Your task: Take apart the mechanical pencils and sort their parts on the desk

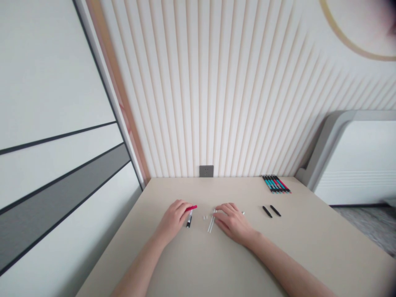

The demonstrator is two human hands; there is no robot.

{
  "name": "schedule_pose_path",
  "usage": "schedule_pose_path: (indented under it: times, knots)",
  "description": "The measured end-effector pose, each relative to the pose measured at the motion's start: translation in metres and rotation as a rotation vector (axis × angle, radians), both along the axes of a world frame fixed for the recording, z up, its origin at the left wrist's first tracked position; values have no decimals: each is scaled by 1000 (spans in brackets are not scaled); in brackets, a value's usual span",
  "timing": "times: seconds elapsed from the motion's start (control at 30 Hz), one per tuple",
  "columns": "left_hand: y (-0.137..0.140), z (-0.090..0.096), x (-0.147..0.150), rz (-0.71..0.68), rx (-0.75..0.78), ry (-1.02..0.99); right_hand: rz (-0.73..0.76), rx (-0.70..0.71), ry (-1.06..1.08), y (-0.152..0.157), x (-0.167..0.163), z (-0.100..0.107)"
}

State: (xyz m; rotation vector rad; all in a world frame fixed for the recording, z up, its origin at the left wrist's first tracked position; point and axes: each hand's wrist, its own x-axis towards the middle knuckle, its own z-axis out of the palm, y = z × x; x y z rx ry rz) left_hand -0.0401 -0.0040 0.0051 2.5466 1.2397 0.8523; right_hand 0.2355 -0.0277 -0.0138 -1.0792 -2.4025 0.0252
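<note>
**Left hand on red pen barrel, right hand at white sticks**

Left hand [173,219]: fingertips pinching a red pen barrel [191,208], held near the middle of the worktop [198,264], its free end pointing right. A black-and-white pen part [189,220] sits just below it, beside the fingers.

Right hand [234,222]: palm down, fingers curled over the top ends of two thin white sticks [210,225]. Sticks lie side by side, slanted. Can't tell if the fingers grip them or just touch.

Between hands: small white pieces [205,217], too small to identify. A small light bit [243,213] pokes out past the right hand, mostly hidden.

Right side: two black tubes [271,210], near-parallel, apart. Behind them, a row of teal, red and black pens [276,184] near the back edge.

Wall socket [206,171] just above that edge.
</note>
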Motion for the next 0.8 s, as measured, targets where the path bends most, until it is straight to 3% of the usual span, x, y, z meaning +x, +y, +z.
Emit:
schedule_pose_path:
  times: [0.17, 0.43, 0.8]
  knots:
    - [-4, 2, 4, -66, 15, -24, -185, -21, 122, 3, -25, -5]
    - [-3, -8, 5, -156, 147, -233, -161, -52, 150, 4, -35, -13]
    - [-6, -4, 14, -185, 196, -247, -132, -51, 184, 7, -36, -15]
